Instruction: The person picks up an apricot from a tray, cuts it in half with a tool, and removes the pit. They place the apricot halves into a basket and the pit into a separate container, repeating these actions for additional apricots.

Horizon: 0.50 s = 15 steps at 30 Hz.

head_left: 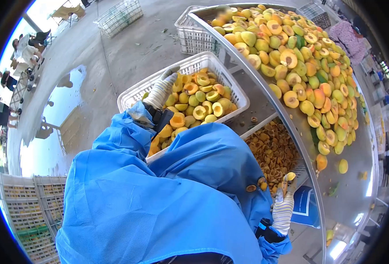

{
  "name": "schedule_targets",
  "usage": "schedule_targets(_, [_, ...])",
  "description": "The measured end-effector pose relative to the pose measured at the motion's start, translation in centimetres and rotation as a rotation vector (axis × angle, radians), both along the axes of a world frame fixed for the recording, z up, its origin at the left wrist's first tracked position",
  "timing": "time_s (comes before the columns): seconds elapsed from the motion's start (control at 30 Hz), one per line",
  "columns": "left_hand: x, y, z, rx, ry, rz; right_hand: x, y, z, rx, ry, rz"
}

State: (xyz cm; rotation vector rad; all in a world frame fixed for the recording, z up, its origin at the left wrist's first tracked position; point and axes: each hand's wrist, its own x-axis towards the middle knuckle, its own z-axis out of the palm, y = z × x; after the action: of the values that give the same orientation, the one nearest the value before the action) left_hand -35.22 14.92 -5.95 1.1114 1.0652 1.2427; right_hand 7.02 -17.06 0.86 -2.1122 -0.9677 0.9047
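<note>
My left hand (162,90), in a striped glove with grey fingertips, lies over the far rim of a white plastic crate (236,90); its fingers look stretched out along the rim. Inside the crate are many pitted yellow peach halves (199,112). At lower right, my right hand (283,207), also in a striped glove, is closed on a small yellow peach half (290,176) at its fingertips. Below that hand's level, beside the metal table, lies a heap of brown peach pits (271,152). Blue sleeves cover both arms.
A metal table (297,136) with a raised edge carries a large heap of halved peaches (308,75) on the right. White crates stand at the back (118,17) and lower left (20,211). Wet floor (56,127) lies left. Other people (27,48) are in the distance.
</note>
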Motion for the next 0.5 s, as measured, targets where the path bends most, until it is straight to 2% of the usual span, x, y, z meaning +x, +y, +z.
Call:
schedule_targets(0.07, [-0.6,-0.9,-1.5,0.003,0.284,0.099,-0.3,0.5,0.0,-0.054,0.014,-0.001])
schedule_targets(0.1, [-0.8,-0.8,-2.8,-0.044,0.354,0.072,-0.3,0.8,0.0,-0.095,0.028,-0.01])
schedule_targets(0.13, [0.2,-1.6,-2.0,-0.138,0.379,0.048,-0.2,0.8,0.0,-0.137,0.04,-0.022])
schedule_targets(0.2, [1.3,-1.3,-6.3,0.194,0.728,0.128,0.1,0.9,-0.8,-0.136,0.029,-0.036])
schedule_targets(0.27, [3.2,-1.9,-7.0,0.14,0.874,0.058,-0.5,1.4,-0.6,-0.111,0.079,-0.073])
schedule_targets(0.3, [4.1,-1.4,-8.3,0.085,0.767,0.07,-0.6,1.5,-0.6,-0.097,0.087,-0.077])
schedule_targets(0.33, [5.0,-0.5,-8.8,0.146,0.748,0.129,-0.4,1.6,-0.7,-0.115,0.078,-0.064])
schedule_targets(0.43, [7.1,4.1,-8.4,0.494,0.705,0.304,0.1,1.2,-1.6,-0.138,0.062,-0.035])
schedule_targets(0.5, [8.0,8.2,-7.9,0.474,0.765,0.341,0.3,1.1,-1.8,-0.142,0.05,-0.031])
